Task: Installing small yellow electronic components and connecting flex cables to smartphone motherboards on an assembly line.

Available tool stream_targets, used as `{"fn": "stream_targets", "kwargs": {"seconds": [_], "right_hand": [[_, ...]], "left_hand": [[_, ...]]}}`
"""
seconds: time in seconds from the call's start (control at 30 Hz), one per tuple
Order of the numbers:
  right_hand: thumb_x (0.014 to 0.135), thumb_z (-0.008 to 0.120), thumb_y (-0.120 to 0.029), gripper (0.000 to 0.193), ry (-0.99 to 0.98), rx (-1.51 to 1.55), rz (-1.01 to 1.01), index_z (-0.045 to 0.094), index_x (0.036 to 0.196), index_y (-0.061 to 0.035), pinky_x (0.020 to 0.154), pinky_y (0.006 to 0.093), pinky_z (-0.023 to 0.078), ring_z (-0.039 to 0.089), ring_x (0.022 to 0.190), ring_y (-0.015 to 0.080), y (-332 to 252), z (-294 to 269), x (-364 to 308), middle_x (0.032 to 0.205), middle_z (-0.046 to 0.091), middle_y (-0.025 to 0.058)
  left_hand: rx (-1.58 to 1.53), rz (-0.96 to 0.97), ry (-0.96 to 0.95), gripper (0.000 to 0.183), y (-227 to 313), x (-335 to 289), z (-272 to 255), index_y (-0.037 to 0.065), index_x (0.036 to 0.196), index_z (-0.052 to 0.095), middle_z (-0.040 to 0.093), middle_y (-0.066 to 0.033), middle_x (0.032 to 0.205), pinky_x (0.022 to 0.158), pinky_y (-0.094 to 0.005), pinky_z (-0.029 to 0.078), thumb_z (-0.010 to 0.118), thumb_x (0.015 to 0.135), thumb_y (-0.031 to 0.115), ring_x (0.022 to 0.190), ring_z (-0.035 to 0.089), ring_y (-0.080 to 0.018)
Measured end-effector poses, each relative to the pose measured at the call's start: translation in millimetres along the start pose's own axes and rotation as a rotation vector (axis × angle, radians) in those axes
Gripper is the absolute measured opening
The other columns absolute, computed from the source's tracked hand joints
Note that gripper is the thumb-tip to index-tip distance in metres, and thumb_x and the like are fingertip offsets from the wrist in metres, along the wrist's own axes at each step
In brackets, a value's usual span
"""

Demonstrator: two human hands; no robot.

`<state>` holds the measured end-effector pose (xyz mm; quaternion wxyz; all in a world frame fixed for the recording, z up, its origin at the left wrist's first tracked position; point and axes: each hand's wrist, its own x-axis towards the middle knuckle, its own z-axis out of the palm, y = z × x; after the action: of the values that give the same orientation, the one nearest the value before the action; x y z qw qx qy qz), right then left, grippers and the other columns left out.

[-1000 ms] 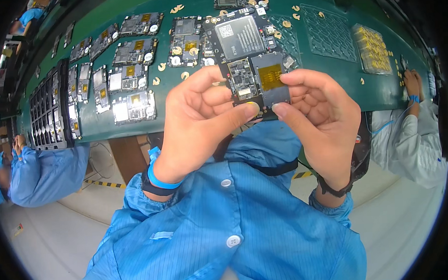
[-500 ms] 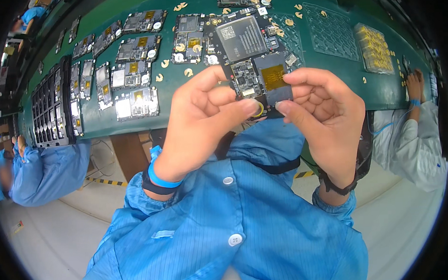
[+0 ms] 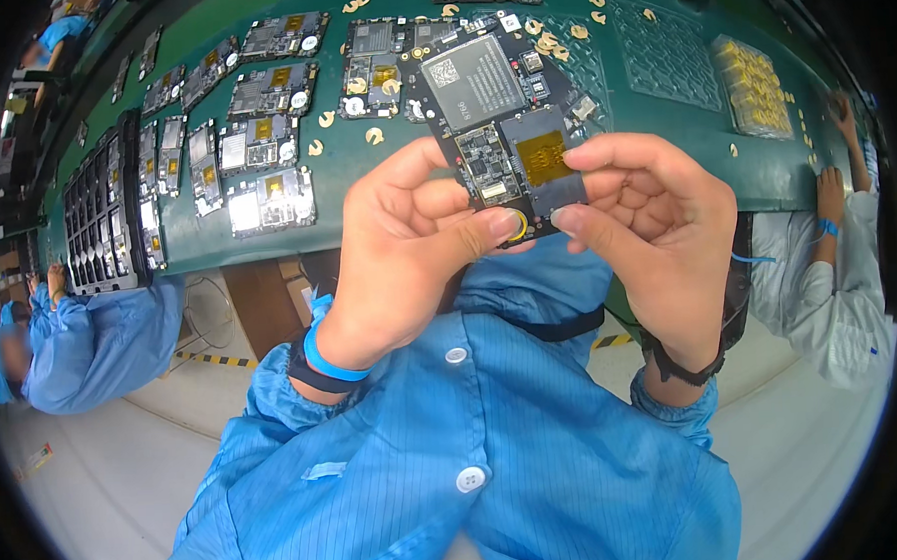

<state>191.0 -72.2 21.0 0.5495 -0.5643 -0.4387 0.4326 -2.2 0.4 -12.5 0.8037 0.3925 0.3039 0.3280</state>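
In front of my chest I hold a black circuit board (image 3: 491, 168), tilted, between both hands. A large grey metal shield (image 3: 475, 84) covers much of its far part. A square of amber film (image 3: 543, 159) lies on a dark grey patch at its near right. My left hand (image 3: 397, 247) grips the near left edge, thumb on top beside a yellow ring (image 3: 516, 227); the fingers beneath are partly hidden. My right hand (image 3: 657, 231) is closed at the near right edge, with the index fingertip at the film and the thumb at the board's corner.
Several similar boards (image 3: 268, 201) lie on the green table (image 3: 339, 175) to the left, beside a black slotted tray (image 3: 96, 220). Small tan C-shaped pieces (image 3: 374, 136) are scattered about. Clear trays (image 3: 669, 60) and a clear box of yellow parts (image 3: 750, 87) stand right. Co-workers sit on both sides.
The board has shifted slightly left and turned a little in my hands; both hands keep their grip. The co-workers' hands at left and right have moved.
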Motion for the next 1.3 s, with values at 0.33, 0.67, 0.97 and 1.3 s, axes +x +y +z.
{"fn": "stream_targets", "kwargs": {"seconds": [0.33, 0.67, 0.97, 1.3], "right_hand": [[0.083, 0.085, 0.002, 0.045, 0.143, -0.389, -0.358, 0.072, 0.126, -0.0026, 0.08, 0.0322, 0.06, 0.073, 0.099, 0.0231, 38.8, 25.2, -9.1, 0.129, 0.069, 0.0179], [0.082, 0.086, 0.001, 0.031, 0.071, -0.446, -0.489, 0.08, 0.112, -0.002, 0.075, 0.0322, 0.062, 0.075, 0.09, 0.0218, 36.0, 20.1, -12.1, 0.121, 0.066, 0.0145], [0.083, 0.084, 0.0, 0.032, -0.11, -0.472, -0.464, 0.08, 0.115, -0.0023, 0.08, 0.0344, 0.064, 0.075, 0.101, 0.0282, 29.5, 11.3, -9.9, 0.128, 0.063, 0.0183], [0.087, 0.079, 0.005, 0.032, -0.22, -0.537, -0.43, 0.078, 0.118, -0.0017, 0.078, 0.0341, 0.066, 0.075, 0.1, 0.0266, 24.9, 12.9, -8.8, 0.139, 0.059, 0.0227]], "left_hand": [[-0.164, 0.076, 0.218, 0.033, -20.8, 0.4, 13.7, -0.002, 0.136, 0.055, 0.077, -0.0155, 0.115, 0.09, -0.0328, 0.063, 0.063, 0.104, -0.002, 0.102, 0.075, -0.018], [-0.12, 0.14, 0.045, 0.036, -19.5, -11.6, 3.4, -0.008, 0.14, 0.051, 0.072, -0.0201, 0.128, 0.097, -0.0331, 0.06, 0.057, 0.104, -0.008, 0.114, 0.071, -0.0206], [-0.123, 0.074, -0.05, 0.037, -8.4, -18.6, -2.9, -0.007, 0.141, 0.05, 0.071, -0.0179, 0.129, 0.101, -0.0338, 0.058, 0.054, 0.104, -0.011, 0.118, 0.07, -0.0212], [-0.009, -0.041, -0.059, 0.039, -0.6, -23.9, -7.7, -0.007, 0.142, 0.05, 0.072, -0.017, 0.127, 0.1, -0.032, 0.059, 0.054, 0.103, -0.012, 0.114, 0.071, -0.0198]]}}
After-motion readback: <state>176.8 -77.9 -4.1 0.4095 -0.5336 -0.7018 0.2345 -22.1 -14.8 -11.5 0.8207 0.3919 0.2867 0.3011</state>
